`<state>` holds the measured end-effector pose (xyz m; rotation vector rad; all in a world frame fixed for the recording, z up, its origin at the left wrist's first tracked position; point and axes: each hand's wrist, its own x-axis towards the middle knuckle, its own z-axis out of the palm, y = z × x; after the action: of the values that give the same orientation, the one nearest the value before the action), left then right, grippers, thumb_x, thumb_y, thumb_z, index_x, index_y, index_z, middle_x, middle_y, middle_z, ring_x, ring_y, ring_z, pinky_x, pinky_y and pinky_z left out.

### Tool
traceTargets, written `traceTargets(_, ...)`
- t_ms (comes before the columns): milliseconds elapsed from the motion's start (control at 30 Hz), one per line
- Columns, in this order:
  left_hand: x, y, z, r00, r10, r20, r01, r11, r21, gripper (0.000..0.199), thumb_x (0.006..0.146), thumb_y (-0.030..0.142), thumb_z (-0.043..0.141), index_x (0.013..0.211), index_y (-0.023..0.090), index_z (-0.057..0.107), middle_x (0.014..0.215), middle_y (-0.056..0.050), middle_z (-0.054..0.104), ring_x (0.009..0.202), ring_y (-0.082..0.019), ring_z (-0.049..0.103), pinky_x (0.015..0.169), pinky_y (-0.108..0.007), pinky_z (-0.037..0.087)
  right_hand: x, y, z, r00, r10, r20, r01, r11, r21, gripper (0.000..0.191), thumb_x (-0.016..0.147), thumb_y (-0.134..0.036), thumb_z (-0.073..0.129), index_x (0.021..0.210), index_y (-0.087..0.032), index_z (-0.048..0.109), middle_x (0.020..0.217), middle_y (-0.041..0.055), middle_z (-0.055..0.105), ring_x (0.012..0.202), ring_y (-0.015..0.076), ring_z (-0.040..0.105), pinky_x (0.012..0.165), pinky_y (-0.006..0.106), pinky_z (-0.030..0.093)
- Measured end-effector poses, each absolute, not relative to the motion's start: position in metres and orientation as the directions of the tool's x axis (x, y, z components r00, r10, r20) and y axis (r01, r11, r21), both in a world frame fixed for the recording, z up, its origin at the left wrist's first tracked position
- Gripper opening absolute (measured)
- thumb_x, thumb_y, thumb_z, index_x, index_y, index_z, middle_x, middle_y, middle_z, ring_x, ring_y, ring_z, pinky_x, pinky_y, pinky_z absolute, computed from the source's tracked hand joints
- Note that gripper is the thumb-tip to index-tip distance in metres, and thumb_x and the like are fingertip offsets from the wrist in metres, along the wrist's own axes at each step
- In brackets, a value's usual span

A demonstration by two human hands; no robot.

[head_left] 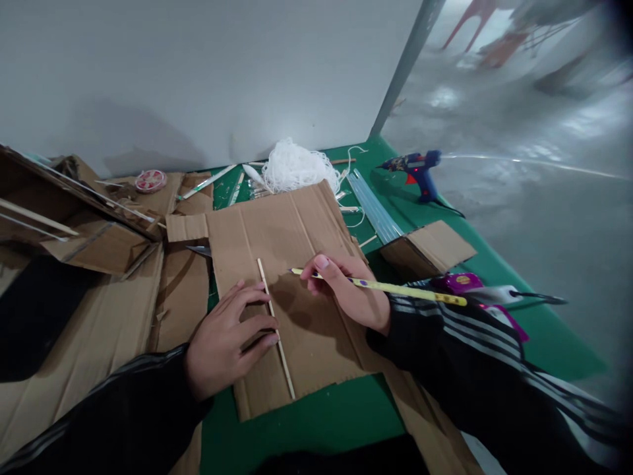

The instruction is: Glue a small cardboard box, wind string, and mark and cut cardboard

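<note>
A flat sheet of brown cardboard (301,231) lies in front of me, with a thin wooden stick (284,359) across its left part. My left hand (235,336) rests on the sheet, fingers spread, fingertips touching the stick and pressing it to the cardboard. Between thumb and fingers, my right hand (349,287) holds a yellow patterned pencil (395,287). Its point is to the left, a little above the sheet and just right of the stick; whether it touches the cardboard I cannot tell.
A blue glue gun (420,173) stands at the right on the green table (316,425). Behind the sheet are white string (299,166) and clear glue sticks (373,204). A cardboard box (430,249) sits at right; a cardboard structure (99,245) and a red-white roll (151,181) are at left.
</note>
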<state>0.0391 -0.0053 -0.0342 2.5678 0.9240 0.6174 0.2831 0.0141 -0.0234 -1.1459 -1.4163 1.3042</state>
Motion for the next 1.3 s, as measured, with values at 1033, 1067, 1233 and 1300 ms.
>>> traceTargets(1033, 0.0388, -0.0053, -0.0342, 0.689, 0.675, 0.264, 0.523, -0.716, 0.463, 0.009, 0.089, 0.022, 0.061, 0.096, 0.024, 0.067, 0.118, -0.007, 0.055, 0.126, -0.025, 0.048, 0.113, -0.051, 0.033, 0.2829, 0.0134, -0.0234, -0.190, 0.982, -0.011, 0.082, 0.004, -0.997, 0.047, 0.096, -0.055, 0.044, 0.083, -0.015, 0.066, 0.067, 0.0011, 0.058, 0.061, 0.0107, 0.054, 0.058, 0.024, 0.042)
traceTargets(1067, 0.0387, -0.0052, -0.0345, 0.689, 0.674, 0.265, 0.521, -0.716, 0.465, 0.009, 0.089, 0.022, 0.061, 0.096, 0.024, 0.067, 0.118, -0.008, 0.055, 0.126, -0.025, 0.048, 0.113, -0.051, 0.033, 0.2828, 0.0133, -0.0232, -0.189, 0.982, -0.012, 0.082, 0.003, -0.997, 0.047, 0.096, -0.055, 0.044, 0.083, -0.015, 0.065, 0.068, 0.0013, 0.058, 0.061, 0.0109, 0.055, 0.057, 0.024, 0.042)
traceTargets(1233, 0.0385, -0.0049, -0.0352, 0.693, 0.669, 0.271, 0.516, -0.721, 0.462, 0.010, 0.089, 0.022, 0.061, 0.097, 0.024, 0.066, 0.118, -0.007, 0.054, 0.127, -0.025, 0.047, 0.113, -0.051, 0.033, 0.2828, 0.0134, -0.0229, -0.192, 0.981, -0.005, 0.097, 0.014, -0.995, 0.047, 0.097, -0.054, 0.042, 0.082, -0.015, 0.065, 0.067, 0.0013, 0.058, 0.061, 0.0106, 0.054, 0.056, 0.023, 0.041)
traceTargets(1300, 0.0387, -0.0049, -0.0348, 0.692, 0.671, 0.266, 0.518, -0.718, 0.464, 0.010, 0.089, 0.022, 0.061, 0.097, 0.025, 0.066, 0.118, -0.007, 0.054, 0.127, -0.025, 0.047, 0.113, -0.051, 0.032, 0.2831, 0.0134, -0.0227, -0.194, 0.981, -0.002, 0.102, 0.018, -0.995, 0.047, 0.097, -0.054, 0.042, 0.083, -0.015, 0.065, 0.067, 0.0013, 0.058, 0.061, 0.0106, 0.055, 0.057, 0.023, 0.041)
